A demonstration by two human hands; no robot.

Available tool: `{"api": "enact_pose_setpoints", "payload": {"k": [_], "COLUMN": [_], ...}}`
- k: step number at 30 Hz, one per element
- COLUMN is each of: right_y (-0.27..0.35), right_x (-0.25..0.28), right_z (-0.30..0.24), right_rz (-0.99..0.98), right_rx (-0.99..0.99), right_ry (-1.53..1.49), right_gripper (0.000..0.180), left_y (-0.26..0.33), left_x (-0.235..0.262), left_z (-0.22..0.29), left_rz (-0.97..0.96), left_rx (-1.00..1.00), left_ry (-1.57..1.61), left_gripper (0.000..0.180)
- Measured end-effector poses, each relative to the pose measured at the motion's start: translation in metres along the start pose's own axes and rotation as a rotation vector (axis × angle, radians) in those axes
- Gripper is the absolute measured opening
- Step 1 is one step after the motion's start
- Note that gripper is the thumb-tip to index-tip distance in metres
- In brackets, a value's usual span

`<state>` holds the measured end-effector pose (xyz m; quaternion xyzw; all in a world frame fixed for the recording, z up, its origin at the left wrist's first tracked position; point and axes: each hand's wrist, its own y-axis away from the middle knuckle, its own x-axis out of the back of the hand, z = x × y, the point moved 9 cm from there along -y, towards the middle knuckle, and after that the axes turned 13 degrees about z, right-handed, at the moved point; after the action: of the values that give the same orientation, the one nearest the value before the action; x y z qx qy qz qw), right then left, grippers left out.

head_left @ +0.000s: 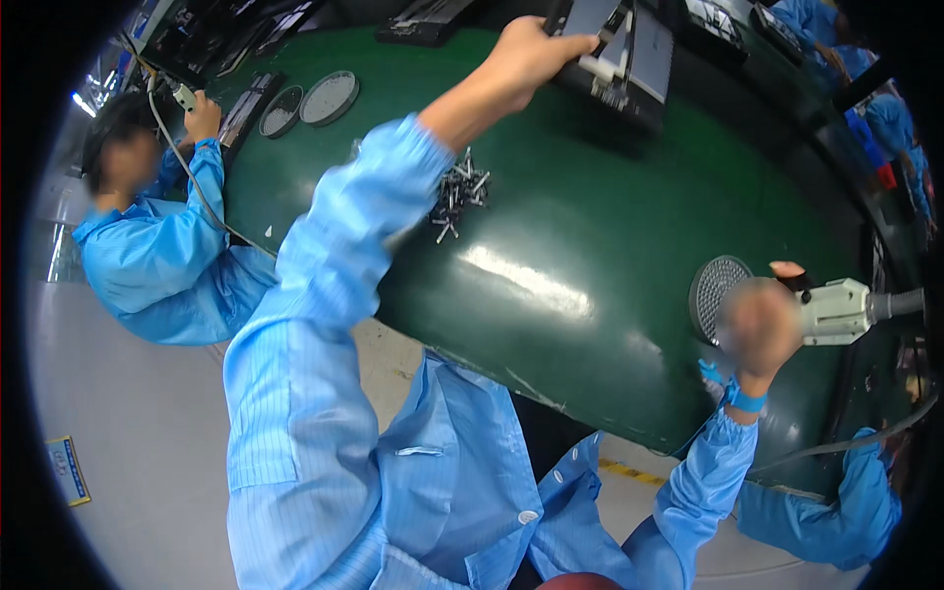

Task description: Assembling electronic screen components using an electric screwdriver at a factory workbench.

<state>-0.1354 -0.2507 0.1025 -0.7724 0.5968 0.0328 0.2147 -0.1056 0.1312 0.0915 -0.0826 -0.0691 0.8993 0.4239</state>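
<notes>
My left hand [536,59] reaches to the far edge of the table. It closes round the near left side of a black-framed flat device [644,59] with a grey panel and a small pale metal part, thumb over the top. At the right, my right hand [762,324] is wrapped round a pale grey electric screwdriver [836,313], whose cord runs off to the right. Blur smears this hand, and its tool tip does not show. Beside it lies a round dish [710,293] with a dotted surface.
A pile of small dark and silver parts [460,195] lies on the green table [580,216] by my left sleeve. Two round dishes [330,96] sit farther left. A co-worker in blue [157,246] works at the left; another blue sleeve [826,506] shows at lower right. Dark devices [423,20] line the far edge.
</notes>
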Motion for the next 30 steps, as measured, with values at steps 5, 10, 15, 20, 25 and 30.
{"api": "enact_pose_setpoints", "payload": {"k": [5,10,15,20,25,30], "right_y": [0.0,0.004,0.002,0.003,0.003,0.005], "right_x": [-0.007,-0.002,-0.004,-0.011,-0.011,-0.014], "right_z": [-0.005,-0.005,-0.005,-0.008,-0.006,-0.009], "right_rz": [0.034,0.035,0.005,0.003,0.002,0.002], "right_rx": [0.01,0.037,0.04,0.036,0.036,0.034], "right_ry": [0.02,0.031,0.051,0.037,0.038,0.042], "right_gripper": [0.024,0.025,0.026,0.025,0.022,0.023], "left_y": [0.228,0.361,0.32,0.197,0.157,0.154], "left_x": [0.052,0.056,0.079,0.117,0.098,0.098], "left_z": [0.023,-0.019,0.042,0.058,0.011,-0.004], "left_rz": [0.046,0.062,-0.091,0.078,-0.178,-0.216], "left_rx": [0.117,0.5,-0.169,-0.512,-0.492,-0.386], "left_ry": [-0.323,-0.151,-1.108,-1.061,-1.18,-1.125], "left_gripper": [0.05,0.054,0.037,0.026,0.031,0.028]}}
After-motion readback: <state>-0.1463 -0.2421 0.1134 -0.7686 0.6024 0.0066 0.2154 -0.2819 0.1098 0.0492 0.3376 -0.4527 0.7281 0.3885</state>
